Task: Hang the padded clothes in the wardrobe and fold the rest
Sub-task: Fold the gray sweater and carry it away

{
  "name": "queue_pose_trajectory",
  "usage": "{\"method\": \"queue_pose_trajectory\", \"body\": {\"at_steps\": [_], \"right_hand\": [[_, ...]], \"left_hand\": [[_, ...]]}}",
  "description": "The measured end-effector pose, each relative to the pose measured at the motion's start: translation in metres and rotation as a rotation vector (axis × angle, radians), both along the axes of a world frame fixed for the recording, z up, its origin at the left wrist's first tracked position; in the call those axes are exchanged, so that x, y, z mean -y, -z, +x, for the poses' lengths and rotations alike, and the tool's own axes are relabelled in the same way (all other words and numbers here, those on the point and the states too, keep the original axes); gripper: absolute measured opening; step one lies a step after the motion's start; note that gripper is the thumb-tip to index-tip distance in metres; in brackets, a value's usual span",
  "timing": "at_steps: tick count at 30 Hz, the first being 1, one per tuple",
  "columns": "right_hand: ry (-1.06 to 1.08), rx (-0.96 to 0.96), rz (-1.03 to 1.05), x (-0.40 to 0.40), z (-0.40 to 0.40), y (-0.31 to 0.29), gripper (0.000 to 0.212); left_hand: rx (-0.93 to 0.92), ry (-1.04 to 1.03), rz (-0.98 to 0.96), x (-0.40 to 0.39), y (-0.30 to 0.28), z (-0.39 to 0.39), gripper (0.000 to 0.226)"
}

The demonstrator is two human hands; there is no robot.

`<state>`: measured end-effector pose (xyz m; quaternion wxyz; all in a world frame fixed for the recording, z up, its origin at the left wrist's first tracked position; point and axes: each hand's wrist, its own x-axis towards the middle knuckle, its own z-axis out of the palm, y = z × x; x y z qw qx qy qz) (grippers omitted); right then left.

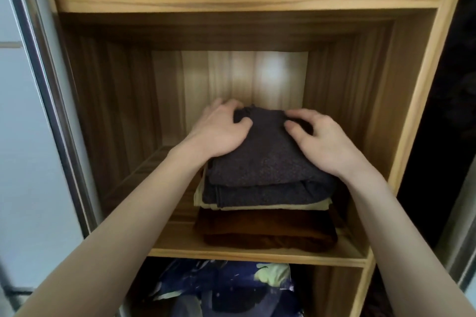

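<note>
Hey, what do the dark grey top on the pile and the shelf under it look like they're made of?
The grey top looks like knitted wool or fleece: matte, speckled, fuzzy surface. The shelf looks like light wood or wood-grain laminate: streaked grain, smooth, slightly shiny. Which one, I can't tell.

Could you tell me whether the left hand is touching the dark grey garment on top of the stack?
Touching. The head view shows the left hand resting on the grey garment, its thumb pressed into the knit.
</note>
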<state>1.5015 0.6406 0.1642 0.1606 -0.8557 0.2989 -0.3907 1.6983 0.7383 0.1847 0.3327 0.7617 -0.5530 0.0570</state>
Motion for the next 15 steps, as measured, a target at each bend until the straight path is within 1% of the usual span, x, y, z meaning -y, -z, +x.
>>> {"method": "queue_pose_trajectory", "body": {"at_steps": [2,3,6,9,11,15], "right_hand": [[0.007,-0.176,-0.024,0.001,0.010,0.000,0.057],[0.027,-0.238,-0.021,0.003,0.013,0.002,0.062],[0.070,-0.325,0.016,0.010,0.020,0.010,0.066],[0.062,-0.366,0.057,0.015,0.024,0.012,0.066],[0.054,-0.372,0.070,0.017,0.024,0.011,0.065],[0.074,-0.382,0.030,0.014,0.021,0.013,0.063]], "left_hand": [[0.101,0.066,0.104,0.008,0.006,-0.006,0.061],[0.116,0.081,0.164,0.011,0.012,-0.006,0.064],[0.033,0.073,0.259,0.020,0.035,0.004,0.068],[-0.048,0.059,0.276,0.024,0.042,0.010,0.068],[-0.026,0.048,0.252,0.023,0.043,0.009,0.068],[-0.004,0.062,0.161,0.019,0.047,0.008,0.068]]}}
